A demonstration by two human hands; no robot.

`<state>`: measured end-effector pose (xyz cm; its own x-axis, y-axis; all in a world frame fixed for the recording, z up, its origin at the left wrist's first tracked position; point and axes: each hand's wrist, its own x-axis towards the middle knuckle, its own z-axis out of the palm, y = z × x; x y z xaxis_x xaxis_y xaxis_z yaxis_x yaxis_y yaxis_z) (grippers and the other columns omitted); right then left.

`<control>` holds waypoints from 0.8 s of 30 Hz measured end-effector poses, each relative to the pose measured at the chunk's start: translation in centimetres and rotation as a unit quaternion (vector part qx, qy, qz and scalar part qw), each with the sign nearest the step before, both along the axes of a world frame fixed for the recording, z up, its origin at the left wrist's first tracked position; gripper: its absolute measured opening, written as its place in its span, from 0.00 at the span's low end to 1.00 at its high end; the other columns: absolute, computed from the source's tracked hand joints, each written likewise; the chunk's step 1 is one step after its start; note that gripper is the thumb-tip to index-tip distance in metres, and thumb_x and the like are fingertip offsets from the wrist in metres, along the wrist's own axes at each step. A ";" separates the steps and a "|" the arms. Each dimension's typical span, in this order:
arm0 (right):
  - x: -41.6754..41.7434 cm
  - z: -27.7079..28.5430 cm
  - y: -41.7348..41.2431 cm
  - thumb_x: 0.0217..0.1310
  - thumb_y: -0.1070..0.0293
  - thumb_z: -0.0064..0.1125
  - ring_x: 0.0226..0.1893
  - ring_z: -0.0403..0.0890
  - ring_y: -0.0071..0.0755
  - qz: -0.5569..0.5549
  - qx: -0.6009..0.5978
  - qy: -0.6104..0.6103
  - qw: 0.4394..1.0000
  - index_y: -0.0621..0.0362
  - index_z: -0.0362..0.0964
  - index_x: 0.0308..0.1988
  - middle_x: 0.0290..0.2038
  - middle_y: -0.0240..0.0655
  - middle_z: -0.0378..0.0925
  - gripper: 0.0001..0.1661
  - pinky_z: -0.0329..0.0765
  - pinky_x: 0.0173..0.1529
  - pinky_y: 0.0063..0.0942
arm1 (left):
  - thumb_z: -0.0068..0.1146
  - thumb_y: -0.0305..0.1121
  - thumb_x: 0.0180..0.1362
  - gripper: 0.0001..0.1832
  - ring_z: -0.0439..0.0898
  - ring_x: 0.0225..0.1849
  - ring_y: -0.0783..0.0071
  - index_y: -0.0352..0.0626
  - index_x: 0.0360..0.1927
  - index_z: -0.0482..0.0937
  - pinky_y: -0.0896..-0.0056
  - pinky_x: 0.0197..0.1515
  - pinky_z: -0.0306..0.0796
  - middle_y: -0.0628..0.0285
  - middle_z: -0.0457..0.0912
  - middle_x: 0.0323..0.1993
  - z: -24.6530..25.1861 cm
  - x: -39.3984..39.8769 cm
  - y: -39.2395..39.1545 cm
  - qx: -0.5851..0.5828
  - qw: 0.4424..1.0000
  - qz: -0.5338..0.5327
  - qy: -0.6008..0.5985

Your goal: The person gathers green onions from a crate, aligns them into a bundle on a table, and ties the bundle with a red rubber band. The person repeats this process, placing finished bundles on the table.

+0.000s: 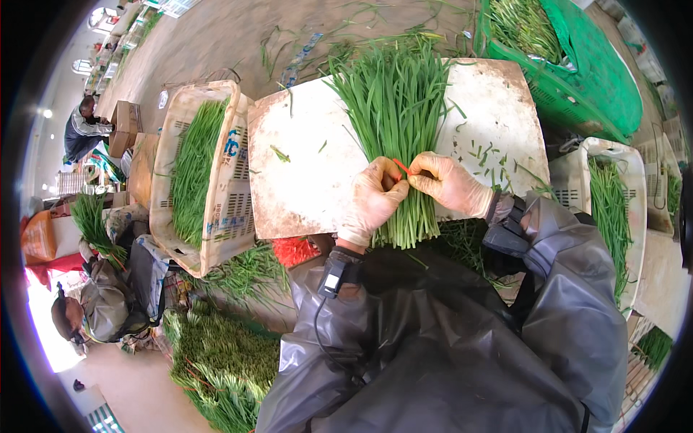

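Observation:
A thick bundle of garlic chives (398,108) lies across a worn white board (303,178), its leafy tips pointing away and its pale cut stems toward my body. Both hands wear thin, stained gloves. My left hand (376,197) rests on the stems with thumb and forefinger pinched on a red tie (401,169). Just to its right, my right hand (446,181) pinches the tie's other part. The tie crosses the top of the stems; whether it runs underneath is hidden.
Left of the board stands a white plastic crate (227,178) of chives; another crate (587,149) is at right. A green-lined container (584,92) holds more greens. Bundles (216,357) cover the floor at lower left. Two people (89,132) work at left. Leaf scraps (490,159) litter the board.

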<state>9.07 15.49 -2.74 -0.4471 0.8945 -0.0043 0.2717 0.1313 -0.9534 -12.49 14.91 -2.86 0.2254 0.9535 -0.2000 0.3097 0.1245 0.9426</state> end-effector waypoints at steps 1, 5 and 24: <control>0.1 0.2 0.1 0.73 0.65 0.66 0.40 0.80 0.37 0.009 0.019 -0.014 1.000 0.61 0.77 0.43 0.37 0.37 0.77 0.10 0.78 0.47 0.34 | 0.71 0.26 0.57 0.10 0.67 0.25 0.84 0.43 0.36 0.78 0.75 0.29 0.67 0.72 0.72 0.23 -0.1 -0.1 0.1 0.005 1.000 -0.003 -0.016; 0.3 1.0 0.2 0.72 0.63 0.67 0.41 0.82 0.45 0.027 0.023 -0.044 0.998 0.61 0.78 0.41 0.37 0.40 0.78 0.12 0.78 0.47 0.39 | 0.70 0.24 0.59 0.12 0.64 0.27 0.85 0.43 0.41 0.77 0.77 0.31 0.64 0.75 0.68 0.25 -0.3 -0.5 0.2 -0.013 0.998 0.003 -0.059; 0.3 1.2 0.2 0.60 0.65 0.69 0.31 0.82 0.45 0.012 -0.014 -0.094 0.995 0.64 0.79 0.36 0.28 0.46 0.78 0.13 0.77 0.39 0.40 | 0.67 0.19 0.59 0.12 0.67 0.29 0.87 0.42 0.43 0.78 0.80 0.33 0.65 0.75 0.73 0.29 -0.7 -0.4 0.2 -0.012 0.994 0.016 -0.104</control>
<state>9.34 15.66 -1.58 -0.4579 0.8817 -0.1138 0.4421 0.1148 -0.8896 -12.92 15.10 -3.60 0.2343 0.9562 -0.1752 0.1043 0.1545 0.9825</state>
